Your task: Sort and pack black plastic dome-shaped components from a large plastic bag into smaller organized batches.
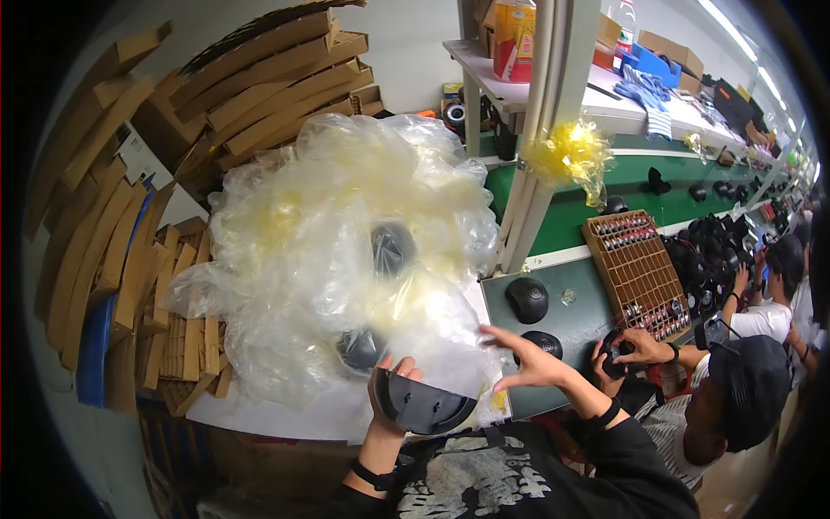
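My left hand is closed around the edge of a black half-round plastic shell, tilted so that its flat dark inner side shows. To the right of the shell, my right hand is in the air with its fingers spread, touching nothing that I can see. Beyond both hands rises a big heap of clear and yellowish plastic bags. Inside the bags, two black rounded shells show through the film. Right of my right hand, black perforated domes lie on the dark green bench.
A cardboard divider tray of small parts stands on the bench. A co-worker at the right handles a black part. Stacked cardboard lines the left and back. A post with yellow film rises beside the green conveyor belt.
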Motion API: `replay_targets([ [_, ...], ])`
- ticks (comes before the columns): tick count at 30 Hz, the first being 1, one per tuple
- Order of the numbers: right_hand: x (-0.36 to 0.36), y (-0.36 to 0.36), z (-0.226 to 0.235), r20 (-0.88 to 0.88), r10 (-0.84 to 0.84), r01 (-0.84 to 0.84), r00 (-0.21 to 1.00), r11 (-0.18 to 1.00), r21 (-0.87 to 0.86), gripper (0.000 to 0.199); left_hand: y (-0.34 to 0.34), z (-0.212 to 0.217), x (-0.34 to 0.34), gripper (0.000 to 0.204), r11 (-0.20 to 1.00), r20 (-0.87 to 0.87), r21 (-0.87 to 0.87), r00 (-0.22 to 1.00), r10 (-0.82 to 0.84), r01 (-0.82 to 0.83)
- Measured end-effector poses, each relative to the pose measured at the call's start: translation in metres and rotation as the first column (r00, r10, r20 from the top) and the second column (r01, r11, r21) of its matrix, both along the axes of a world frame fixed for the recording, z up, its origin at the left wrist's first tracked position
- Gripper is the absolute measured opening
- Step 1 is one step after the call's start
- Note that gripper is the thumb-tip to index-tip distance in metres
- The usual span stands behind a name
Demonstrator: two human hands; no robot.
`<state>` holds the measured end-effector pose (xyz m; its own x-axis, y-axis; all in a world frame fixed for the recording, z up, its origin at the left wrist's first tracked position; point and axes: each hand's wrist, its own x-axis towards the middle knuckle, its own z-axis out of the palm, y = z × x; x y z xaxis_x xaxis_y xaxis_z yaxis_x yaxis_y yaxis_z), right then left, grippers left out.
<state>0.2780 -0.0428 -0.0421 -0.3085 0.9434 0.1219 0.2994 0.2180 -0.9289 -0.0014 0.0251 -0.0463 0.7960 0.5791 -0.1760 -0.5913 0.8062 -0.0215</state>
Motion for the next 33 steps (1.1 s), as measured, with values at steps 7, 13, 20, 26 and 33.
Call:
replay_targets([
  [7, -0.015, -0.013, 0.107, -0.286, -0.297, 0.348, 0.911, 0.926, 0.145, 0.005, 0.033, -0.032, -0.073, 0.035, 0.854, -0.328, 0.357, 0.805, 0.493, -0.378],
  [13, 0.097, 0.039, 0.170, -0.368, -0.750, 0.803, 0.550, 0.355, 0.478, 0.010, 0.024, 0.042, -0.134, 0.040, 0.586, -0.448, 0.351, 0.419, 0.790, -0.730],
  [20, 0.143, 0.116, 0.143, -0.104, -0.954, 0.708, 0.283, 0.134, 0.694, 0.042, 0.009, 0.005, -0.077, 0.035, 0.835, -0.312, 0.394, 0.798, 0.515, -0.385],
  [26, 0.126, 0.088, 0.131, 0.032, -0.987, 0.728, 0.156, 0.137, 0.672, 0.073, -0.005, 0.016, -0.046, 0.034, 0.884, -0.483, 0.395, 0.763, 0.430, -0.249],
  [33, 0.034, 0.026, 0.110, 0.119, -0.609, 0.298, 0.784, 0.538, 0.789, 0.070, -0.018, -0.012, -0.018, 0.026, 0.956, -0.640, 0.197, 0.709, 0.294, -0.218],
])
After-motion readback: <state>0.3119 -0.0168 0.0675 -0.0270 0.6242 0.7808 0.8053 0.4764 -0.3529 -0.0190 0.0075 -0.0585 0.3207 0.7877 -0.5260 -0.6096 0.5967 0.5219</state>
